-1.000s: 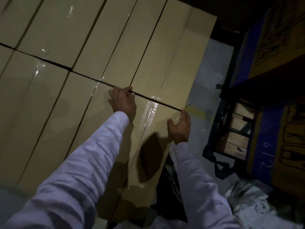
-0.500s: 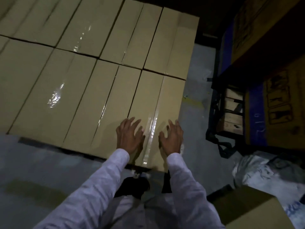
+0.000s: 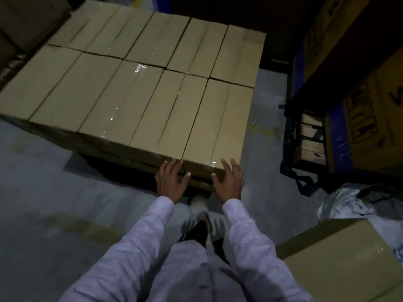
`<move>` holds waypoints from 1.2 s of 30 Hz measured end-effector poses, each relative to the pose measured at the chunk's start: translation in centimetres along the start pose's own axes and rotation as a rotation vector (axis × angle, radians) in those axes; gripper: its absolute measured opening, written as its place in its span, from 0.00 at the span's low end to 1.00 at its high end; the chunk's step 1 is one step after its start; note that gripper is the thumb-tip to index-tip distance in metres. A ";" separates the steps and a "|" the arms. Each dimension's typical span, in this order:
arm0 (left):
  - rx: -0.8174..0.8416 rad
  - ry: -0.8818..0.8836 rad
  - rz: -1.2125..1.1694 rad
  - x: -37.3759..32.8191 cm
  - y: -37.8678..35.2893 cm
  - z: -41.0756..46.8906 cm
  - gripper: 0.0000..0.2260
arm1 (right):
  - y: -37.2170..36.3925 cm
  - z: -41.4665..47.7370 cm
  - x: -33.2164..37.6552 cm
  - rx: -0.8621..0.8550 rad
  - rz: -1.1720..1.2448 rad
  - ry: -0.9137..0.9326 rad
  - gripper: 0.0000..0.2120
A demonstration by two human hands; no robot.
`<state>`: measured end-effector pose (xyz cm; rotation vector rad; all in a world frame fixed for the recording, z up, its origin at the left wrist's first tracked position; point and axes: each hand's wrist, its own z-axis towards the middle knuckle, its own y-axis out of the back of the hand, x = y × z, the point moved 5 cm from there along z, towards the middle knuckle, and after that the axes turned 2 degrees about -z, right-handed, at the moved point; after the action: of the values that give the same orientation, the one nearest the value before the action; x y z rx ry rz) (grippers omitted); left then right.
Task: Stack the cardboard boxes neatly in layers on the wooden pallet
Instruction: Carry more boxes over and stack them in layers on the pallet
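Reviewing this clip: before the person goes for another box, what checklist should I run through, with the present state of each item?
1. Left hand free: ok, fingers spread, holding nothing.
2. Right hand free: ok, open likewise.
3. Near-right tan cardboard box flush with the box beside it: ok, tops level, seam narrow.
4. Top layer of boxes full: cannot tell, its left end leaves the frame.
5. Next box to hand: ok, a loose tan cardboard box lies lower right.
6. Wooden pallet seated squarely: cannot tell, hidden in shadow beneath the stack.
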<state>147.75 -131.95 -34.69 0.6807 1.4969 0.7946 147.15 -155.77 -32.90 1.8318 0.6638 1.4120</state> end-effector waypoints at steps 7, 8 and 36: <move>-0.032 -0.030 0.014 1.7 5.3 -8.8 0.27 | -0.7 -10.6 2.8 -0.006 0.054 0.083 0.31; -0.042 -0.030 0.015 2.1 6.0 -9.3 0.27 | -0.7 -11.4 3.3 -0.013 0.044 0.101 0.31; 0.094 -0.305 0.059 12.3 6.6 -6.3 0.27 | -10.2 -14.7 4.7 -0.186 -0.069 -0.074 0.36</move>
<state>140.26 -118.77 -36.51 0.8788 1.2467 0.6356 134.51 -142.66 -36.13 1.6904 0.5345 1.3088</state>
